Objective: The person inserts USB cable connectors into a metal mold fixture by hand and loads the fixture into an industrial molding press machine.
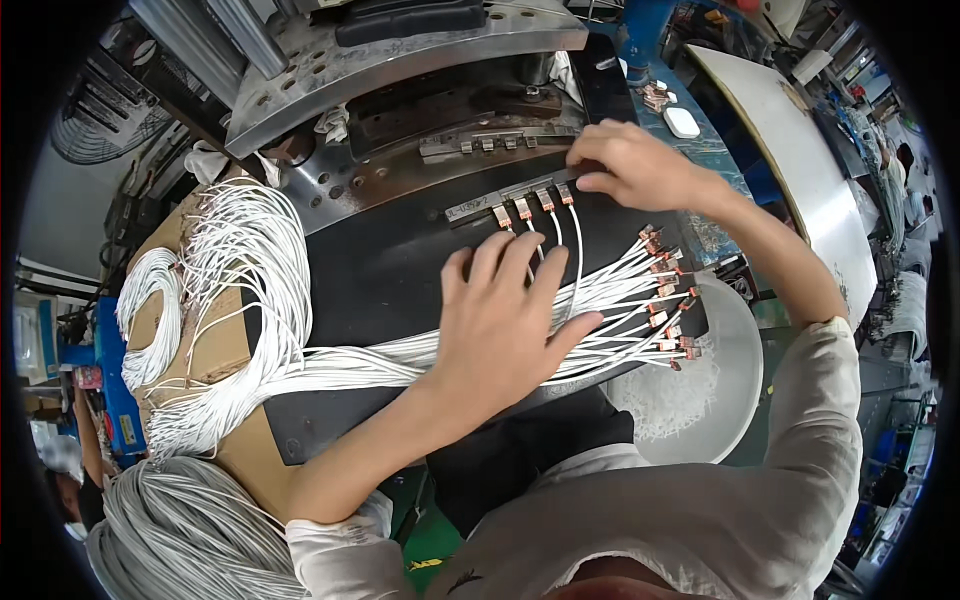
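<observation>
A slim metal fixture bar (pixel 470 211) lies on the black work surface (pixel 370 250), with several orange-and-metal connectors (pixel 545 200) seated along it. White cables run from these toward me. My left hand (pixel 495 325) is palm down over the cables, fingers spread, its fingertips just short of the connectors. At the bar's right end, my right hand (pixel 640 165) has its fingers curled and the thumb opposite, closed about that end; the exact contact is partly hidden. Under my left hand stretches a bundle of white cables (pixel 370 368), whose connector ends (pixel 665 290) fan out at the right.
Behind the bar stands a metal press (pixel 400 75) with a toothed block (pixel 500 142). A pale round tub (pixel 735 350) with white scraps is at right. Cable coils (pixel 150 310) rest on cardboard at left, above grey cable (pixel 190 530). Another person's arm (pixel 88 440) shows far left.
</observation>
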Motion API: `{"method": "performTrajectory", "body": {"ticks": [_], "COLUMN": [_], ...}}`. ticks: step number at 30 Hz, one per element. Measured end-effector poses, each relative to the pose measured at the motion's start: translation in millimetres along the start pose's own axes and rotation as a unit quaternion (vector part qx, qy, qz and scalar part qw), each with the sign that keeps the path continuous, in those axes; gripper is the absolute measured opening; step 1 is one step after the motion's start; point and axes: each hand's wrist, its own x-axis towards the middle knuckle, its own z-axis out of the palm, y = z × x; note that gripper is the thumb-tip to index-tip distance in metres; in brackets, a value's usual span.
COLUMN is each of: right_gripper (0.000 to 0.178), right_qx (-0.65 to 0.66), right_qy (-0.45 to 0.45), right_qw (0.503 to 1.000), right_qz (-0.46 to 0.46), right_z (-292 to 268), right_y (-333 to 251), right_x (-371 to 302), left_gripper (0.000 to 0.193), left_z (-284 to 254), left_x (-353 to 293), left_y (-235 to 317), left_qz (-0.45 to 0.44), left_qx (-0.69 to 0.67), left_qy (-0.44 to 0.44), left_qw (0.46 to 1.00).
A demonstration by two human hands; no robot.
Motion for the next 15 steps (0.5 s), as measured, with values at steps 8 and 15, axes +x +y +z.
{"method": "performTrajectory", "body": {"ticks": [8, 15], "right_gripper": [0.029, 0.029], "right_qx": [0.447, 0.201], "right_qy": [-0.161, 0.122], "right_qw": [0.855, 0.948], "right_qz": [0.209, 0.212], "right_z": [-0.2, 24.8], "right_y": [-16.1, 21.9], "right_x": [41.1, 135.9], "left_gripper": [0.032, 0.027], "left_z": [12.0, 10.1], "left_x": [27.6, 73.6], "left_y": [0.5, -92.4], "left_qz": [-0.033, 0.022], "left_qx": [0.019, 0.023], "left_qy": [-0.069, 0.045], "left_qw": [0.997, 0.999]}}
